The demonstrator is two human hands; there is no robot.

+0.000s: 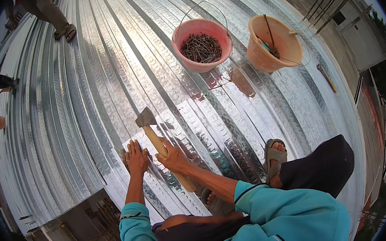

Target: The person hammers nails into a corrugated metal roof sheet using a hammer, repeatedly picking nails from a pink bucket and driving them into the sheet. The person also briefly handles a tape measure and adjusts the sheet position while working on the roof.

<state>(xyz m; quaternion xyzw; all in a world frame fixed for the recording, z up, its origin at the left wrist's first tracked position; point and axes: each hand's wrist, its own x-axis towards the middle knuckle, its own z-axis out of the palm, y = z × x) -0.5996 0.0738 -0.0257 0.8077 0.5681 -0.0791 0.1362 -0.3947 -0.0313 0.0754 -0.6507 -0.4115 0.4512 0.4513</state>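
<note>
Ribbed metal sheeting (120, 92) spreads out beneath me. My left hand (136, 157) lies on it with fingers stretched forward, near a sheet's edge. I see nothing held in it. Just to its right, my right hand (173, 159) is closed around the wooden handle of a hatchet (154, 138). The hatchet's grey, wedge-shaped head points away from me, beyond my left fingertips, and the handle's end sticks out behind my right hand.
A pink bucket (181, 55) full of nails stands ahead. Right of it, an orange bucket (263, 58) holds a rod. A yellowish bar-shaped tool (326, 78) lies far right. Another person's legs (55, 15) show at the far left. An opening (92, 228) drops below the sheet's near-left edge.
</note>
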